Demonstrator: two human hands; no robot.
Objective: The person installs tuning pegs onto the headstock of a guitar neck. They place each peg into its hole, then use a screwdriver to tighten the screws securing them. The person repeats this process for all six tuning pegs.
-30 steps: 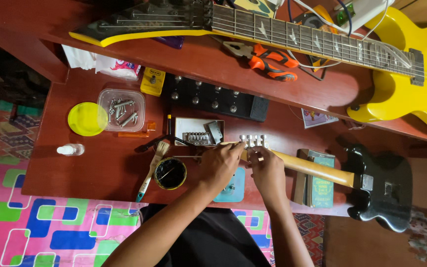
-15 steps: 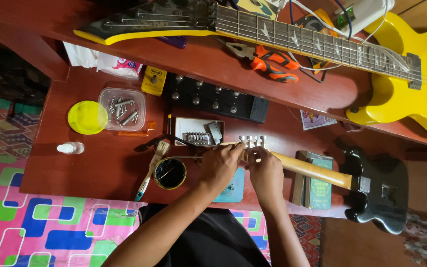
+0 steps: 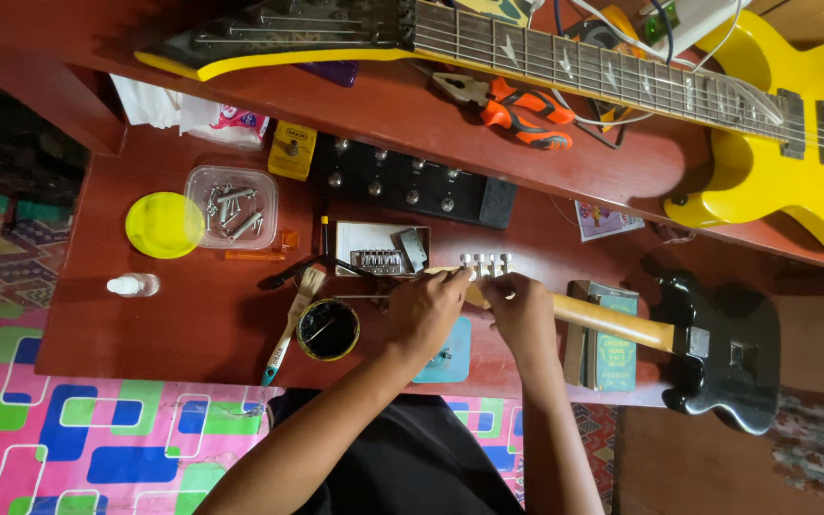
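Seen from the head camera looking straight down, both hands meet over the headstock [image 3: 477, 277] of a black electric guitar [image 3: 717, 348] that lies flat across the red wooden surface [image 3: 193, 315]. The left hand [image 3: 423, 315] is curled, its fingertips closed on the headstock end beside the row of silver tuning pegs [image 3: 486, 262]; whether it pinches a small tool or just the wood, I cannot tell. The right hand [image 3: 525, 315] lies over the pale neck [image 3: 612, 324] just behind the pegs, fingers bent down onto it as if steadying it. The neck looks stiff and slim, fine to grip around its middle, while the pegs are small, smooth metal and likely slippery, best taken between fingertips. The body, off to the right of the right hand, looks glossy and heavy, so the guitar probably wants support at both neck and body when it is lifted. Under the neck, right of the right hand, sits a stack of books [image 3: 603, 334]. Left of the left hand stand a round black tin [image 3: 327, 329] and a paintbrush [image 3: 290, 329]; beyond them are a clear tub of metal parts [image 3: 234, 207] and its yellow lid [image 3: 164, 225]. Past the hands a black pedal board [image 3: 412, 181] lies, and on the shelf above, a yellow guitar [image 3: 774, 143] and orange-handled pliers [image 3: 517, 105].
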